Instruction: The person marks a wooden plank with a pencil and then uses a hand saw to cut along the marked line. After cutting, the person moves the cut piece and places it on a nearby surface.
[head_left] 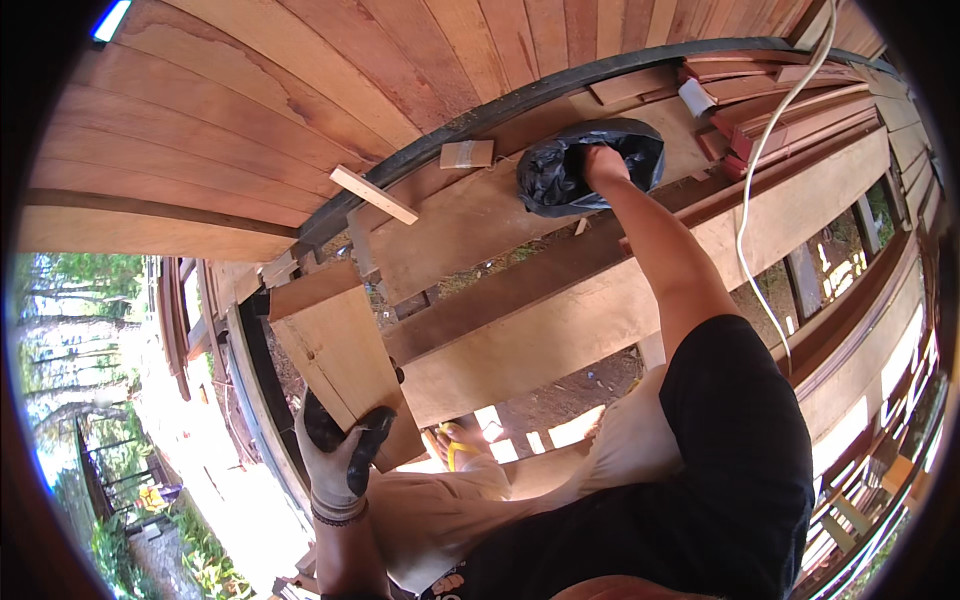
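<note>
My left hand (pixel 340 455) wears a pale work glove with black-coated fingers. It grips the near end of a box-shaped wooden piece (pixel 345 350), thumb on one face and fingers round the edge. The piece slants away from me, its far end close to the wall. Bare and reaching forward, my right hand (pixel 604 168) dips into the mouth of a black plastic bag (pixel 550 178). The bag's folds hide its fingers, so I cannot see what they touch. Beneath the bag lies a wooden board (pixel 460 240).
A plank wall (pixel 400 70) rises ahead. A small wood strip (pixel 375 194) and a taped wood block (pixel 467 154) lie near its foot. Stacked reddish boards (pixel 800 125) sit at the far right, with a white cable (pixel 742 225) hanging past. A long beam (pixel 540 345) spans in front of me.
</note>
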